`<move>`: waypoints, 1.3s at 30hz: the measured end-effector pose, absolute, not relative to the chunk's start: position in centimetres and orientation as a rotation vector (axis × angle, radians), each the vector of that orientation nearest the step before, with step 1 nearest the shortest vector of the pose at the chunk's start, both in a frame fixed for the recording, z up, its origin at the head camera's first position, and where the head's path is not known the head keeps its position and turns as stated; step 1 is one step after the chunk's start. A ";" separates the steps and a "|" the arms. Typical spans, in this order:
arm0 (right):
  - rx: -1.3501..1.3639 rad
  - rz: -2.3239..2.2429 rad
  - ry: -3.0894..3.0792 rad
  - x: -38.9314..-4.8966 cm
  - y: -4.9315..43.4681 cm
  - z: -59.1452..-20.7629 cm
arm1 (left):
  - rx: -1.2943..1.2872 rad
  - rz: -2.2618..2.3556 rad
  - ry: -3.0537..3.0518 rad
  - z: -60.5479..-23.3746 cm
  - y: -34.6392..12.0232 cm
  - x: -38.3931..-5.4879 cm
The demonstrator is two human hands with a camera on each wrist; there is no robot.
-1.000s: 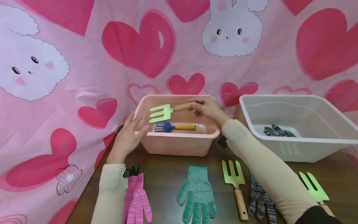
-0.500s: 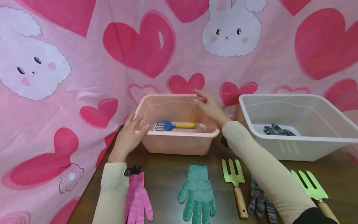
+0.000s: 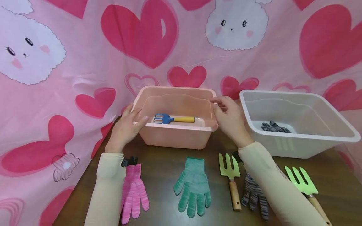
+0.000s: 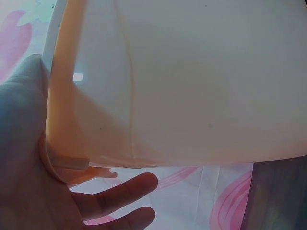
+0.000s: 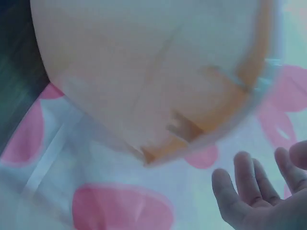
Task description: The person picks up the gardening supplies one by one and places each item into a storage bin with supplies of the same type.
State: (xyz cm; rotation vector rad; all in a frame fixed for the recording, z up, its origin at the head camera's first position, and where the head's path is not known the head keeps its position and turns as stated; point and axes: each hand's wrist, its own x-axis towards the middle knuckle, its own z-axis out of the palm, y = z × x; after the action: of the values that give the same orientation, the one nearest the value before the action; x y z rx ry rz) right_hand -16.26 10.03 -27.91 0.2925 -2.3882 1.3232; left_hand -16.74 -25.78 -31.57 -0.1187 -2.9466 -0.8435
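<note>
My left hand [image 3: 123, 128] rests at the left rim of a pink plastic tub [image 3: 173, 138], its fingers spread. The left wrist view shows that hand against the tub's rim, two fingers stretched out past the corner. On the tub's floor lies a small blue hand fork [image 3: 183, 119] with a yellow handle. Beside the tub's right rim is my right hand [image 3: 231, 121], fingers loosely bent and nothing in them. In the right wrist view the right hand's fingers [image 5: 247, 177] are apart from the blurred tub. The front wall hides part of the tub's floor.
A grey tub [image 3: 291, 147] holding a dark striped glove [image 3: 274, 127] stands to the right. Nearer lie a pink glove [image 3: 134, 191], a green glove [image 3: 195, 185], another striped glove [image 3: 253, 191] and two light-green hand forks [image 3: 230, 172], [image 3: 304, 182]. Patterned cloth hangs behind.
A light-green hand fork was in my right hand over the pink tub; it was let go and is out of sight. The right hand has moved right, to the rim. The left stays put.
</note>
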 end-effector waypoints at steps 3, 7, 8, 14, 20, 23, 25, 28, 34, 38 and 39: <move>0.287 1.315 -2.356 -13.9 11.4 -28.0 | -0.152 -0.839 -2.953 -31.4 -25.7 -16.9; 0.277 1.278 -2.333 -11.2 12.7 -29.3 | -0.166 -0.836 -2.952 -31.5 -25.8 -17.1; 0.274 1.268 -2.339 -10.6 13.0 -29.8 | -0.165 -0.834 -2.952 -31.5 -25.8 -17.0; 0.255 1.002 -2.567 -7.0 14.5 -32.9 | -0.162 -0.856 -2.958 -31.5 -25.7 -17.1; 0.220 0.627 -3.111 -3.2 14.8 -36.6 | -0.153 -0.861 -2.934 -31.8 -25.5 -16.9; 0.192 0.547 -3.214 -2.1 14.7 -38.3 | -0.142 -0.866 -2.926 -31.7 -25.6 -16.7; 0.159 0.500 -3.235 -1.8 14.8 -39.0 | -0.138 -0.873 -2.923 -31.7 -25.8 -16.5; 0.126 0.457 -3.282 -1.5 15.0 -39.5 | -0.141 -0.879 -2.916 -31.7 -26.0 -16.2; 0.204 0.415 -3.357 -1.2 15.3 -40.2 | -0.129 -0.901 -2.931 -31.6 -25.8 -15.9; 0.260 0.438 -3.345 -1.2 15.5 -40.4 | -0.112 -0.909 -2.938 -31.6 -25.6 -16.1; 0.250 0.454 -3.338 -1.3 15.6 -40.3 | -0.113 -0.907 -2.934 -31.6 -25.6 -16.2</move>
State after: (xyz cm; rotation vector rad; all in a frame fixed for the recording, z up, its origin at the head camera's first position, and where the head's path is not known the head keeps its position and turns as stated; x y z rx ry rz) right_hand -1.30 15.57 -40.30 0.2500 -3.3380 0.4537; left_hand -16.17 -25.61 -31.57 -0.1135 -2.9342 -0.9072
